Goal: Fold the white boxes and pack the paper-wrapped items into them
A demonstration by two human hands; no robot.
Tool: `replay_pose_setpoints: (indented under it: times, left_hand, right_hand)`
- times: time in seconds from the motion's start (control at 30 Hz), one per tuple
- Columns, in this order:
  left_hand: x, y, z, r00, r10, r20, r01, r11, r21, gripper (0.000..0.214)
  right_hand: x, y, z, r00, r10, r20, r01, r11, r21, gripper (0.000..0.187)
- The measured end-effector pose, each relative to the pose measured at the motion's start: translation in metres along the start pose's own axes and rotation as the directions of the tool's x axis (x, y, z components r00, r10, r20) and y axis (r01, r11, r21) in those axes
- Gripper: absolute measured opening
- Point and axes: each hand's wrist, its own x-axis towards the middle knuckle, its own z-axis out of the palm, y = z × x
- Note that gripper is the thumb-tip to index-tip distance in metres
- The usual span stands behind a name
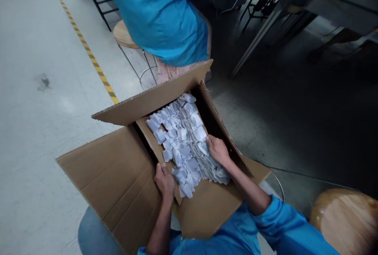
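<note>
An open cardboard box (pixel 118 176) rests on my lap, flaps spread, filled with several small white plastic-wrapped packets (pixel 184 137) lying on a cardboard sheet. My left hand (pixel 164 182) grips the near left edge of that sheet beside the packets. My right hand (pixel 217 149) lies on the right side of the packet pile, fingers pressed into it against the box wall. Whether it holds a packet I cannot tell.
A person in a blue coat (pixel 159 11) sits on a round wooden stool (pixel 124 36) just beyond the box. Another wooden stool (pixel 345 217) stands at my lower right. A yellow-black floor line (pixel 85 46) runs left. Dark table legs (pixel 260 34) rise at upper right.
</note>
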Motion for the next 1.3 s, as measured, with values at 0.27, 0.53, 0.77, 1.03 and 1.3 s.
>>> replay_pose_setpoints:
  times: [0.27,0.53,0.77,1.03,1.3]
  left_hand:
    - [0.001,-0.002,0.004,1.0,-0.01,0.027,0.011,0.999,-0.03,0.028]
    - [-0.012,-0.009,0.0,1.0,0.015,0.002,-0.015,0.997,-0.077,0.029]
    - [-0.013,-0.004,-0.001,0.999,0.02,-0.026,-0.022,0.994,-0.11,0.033]
    - [-0.024,0.01,-0.007,0.999,-0.008,-0.049,0.0,0.986,-0.164,0.037]
    - [-0.034,0.021,-0.015,0.999,-0.046,-0.01,0.043,0.973,-0.227,0.042]
  right_hand:
    - [-0.01,-0.007,0.0,1.0,0.004,-0.002,-0.004,1.0,-0.006,0.032]
    - [-0.024,0.004,0.003,0.999,-0.049,-0.018,0.05,0.997,0.054,0.034]
    - [-0.027,0.008,0.004,0.997,-0.072,-0.034,0.075,0.993,0.09,0.033]
    - [-0.033,0.012,0.002,0.994,-0.102,-0.051,0.107,0.988,0.115,0.037]
    - [-0.037,0.015,-0.007,0.989,-0.131,-0.075,0.139,0.983,0.12,0.043]
